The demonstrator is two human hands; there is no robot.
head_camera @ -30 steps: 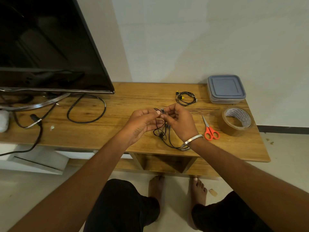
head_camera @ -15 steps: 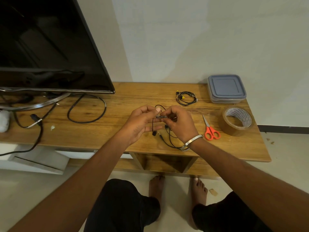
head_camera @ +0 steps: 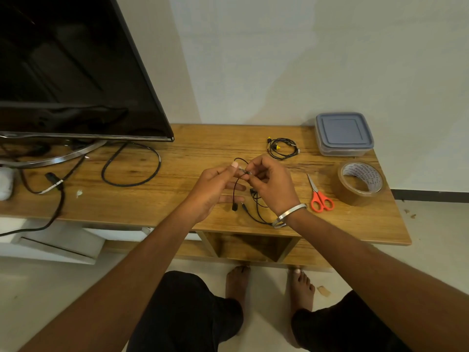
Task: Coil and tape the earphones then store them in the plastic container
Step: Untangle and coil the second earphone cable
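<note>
Black earphones (head_camera: 238, 189) hung above the wooden tabletop (head_camera: 177, 194), pinched between the left hand (head_camera: 215, 185) and right hand (head_camera: 272, 185), each grip closed on the thin cable. Behind them a second coiled pair (head_camera: 282, 148) lay near the lidded plastic container (head_camera: 344, 134), with orange scissors (head_camera: 320, 195) beside brown tape (head_camera: 360, 182).

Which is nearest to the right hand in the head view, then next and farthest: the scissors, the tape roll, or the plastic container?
From the right hand:
1. Scissors, just to its right on the table.
2. Tape roll, farther right, near the table's edge.
3. Plastic container, back right corner, lid on.
</note>
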